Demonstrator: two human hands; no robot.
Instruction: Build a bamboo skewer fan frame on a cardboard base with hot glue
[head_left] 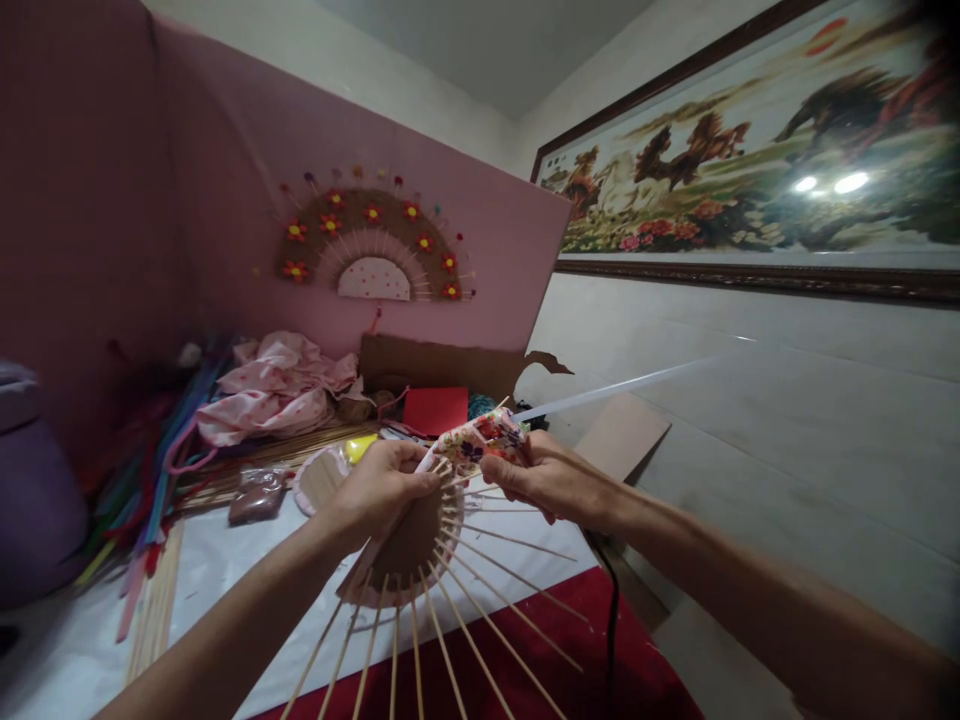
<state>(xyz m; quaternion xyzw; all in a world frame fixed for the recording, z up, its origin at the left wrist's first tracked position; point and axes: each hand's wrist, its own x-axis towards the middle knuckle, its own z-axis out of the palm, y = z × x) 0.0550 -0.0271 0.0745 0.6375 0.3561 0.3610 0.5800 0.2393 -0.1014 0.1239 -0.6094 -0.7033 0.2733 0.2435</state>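
My left hand point(382, 485) pinches the upper edge of a half-round cardboard piece point(416, 535) with fingers and thumb. Several thin wooden sticks point(442, 635) fan out from its curved edge, down and to the right. My right hand point(551, 480) is closed around a glue gun point(476, 437) with a floral-patterned covering. A long translucent glue stick point(622, 387) juts out of its back end, up to the right. The gun's front end lies close to my left fingers and the top sticks; its tip is hard to make out.
A finished-looking fan point(300, 235) with red flowers is pinned to the pink board point(495, 220). On the white-covered table point(217, 560) lie crumpled pink cloth point(277, 385), a bagged brown item point(257, 495), a round piece point(322, 480) and red paper point(436, 410). A black cord point(613, 610) hangs at right.
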